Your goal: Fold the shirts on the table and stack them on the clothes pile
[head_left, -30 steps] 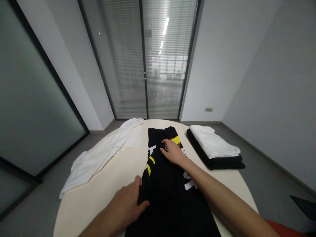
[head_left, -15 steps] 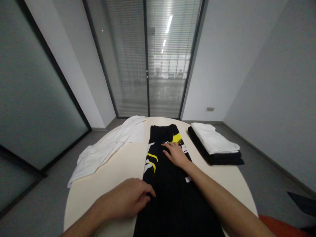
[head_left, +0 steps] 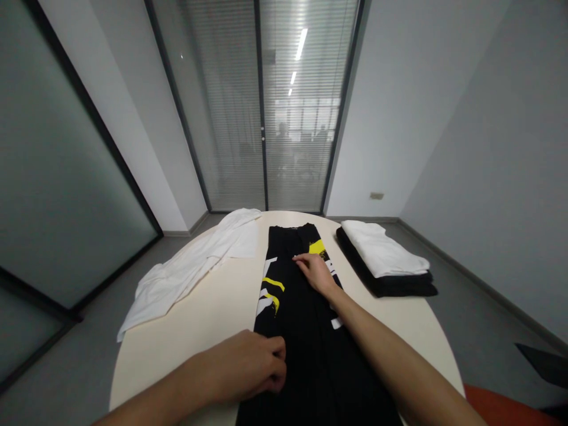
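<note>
A black shirt (head_left: 306,331) with yellow and white print lies lengthwise down the middle of a round cream table (head_left: 208,313), folded into a long narrow strip. My left hand (head_left: 248,370) rests on the shirt's near left edge, fingers curled and pinching the fabric. My right hand (head_left: 316,272) lies flat on the shirt farther away, fingers stretched out on the printed part.
A loose white garment (head_left: 195,266) sprawls over the table's far left edge. At the far right sits a stack of folded clothes (head_left: 384,263), white on top of black. A glass door with blinds stands behind the table. An orange seat (head_left: 510,408) shows at lower right.
My left hand slid rightward onto the shirt's left edge and curled its fingers on the fabric. My right hand stayed on the print, shifting only slightly. The view moved a little.
</note>
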The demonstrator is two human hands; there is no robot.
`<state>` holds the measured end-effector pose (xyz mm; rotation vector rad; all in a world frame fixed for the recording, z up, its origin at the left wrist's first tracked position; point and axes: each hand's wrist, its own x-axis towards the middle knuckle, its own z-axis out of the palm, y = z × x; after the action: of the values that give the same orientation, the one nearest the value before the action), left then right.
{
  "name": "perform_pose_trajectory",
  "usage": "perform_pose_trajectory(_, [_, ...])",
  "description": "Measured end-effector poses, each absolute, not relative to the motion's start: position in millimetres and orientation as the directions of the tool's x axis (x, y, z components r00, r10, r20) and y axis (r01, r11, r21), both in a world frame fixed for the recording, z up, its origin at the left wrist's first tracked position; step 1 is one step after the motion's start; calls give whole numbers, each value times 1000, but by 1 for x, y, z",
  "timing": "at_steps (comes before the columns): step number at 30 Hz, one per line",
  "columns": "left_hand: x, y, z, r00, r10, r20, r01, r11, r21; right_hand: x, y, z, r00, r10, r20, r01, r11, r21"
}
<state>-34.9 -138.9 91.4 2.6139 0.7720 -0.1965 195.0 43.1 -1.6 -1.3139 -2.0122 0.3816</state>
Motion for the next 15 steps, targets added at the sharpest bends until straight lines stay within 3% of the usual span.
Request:
perform_pose_trajectory(3, [-25,-133,98,885,456,-95,439,-749,497,200,51,-4,-177,911,373,617,398,-679])
perform_pose_trajectory(5, [-15,-129,97,896,443,-16,385,-760,524,203,53,-5,-141,920,367,611,372,-699])
perform_pose_trajectory(10, [5,-127,67,948,317,-22,304,-881,363,206,51,-4,-161,919,360,612,379,-694])
perform_pose_trajectory(15, [9,-129,41,957,281,67,238,-901,362,205,49,-5,-209,899,384,596,429,-679])
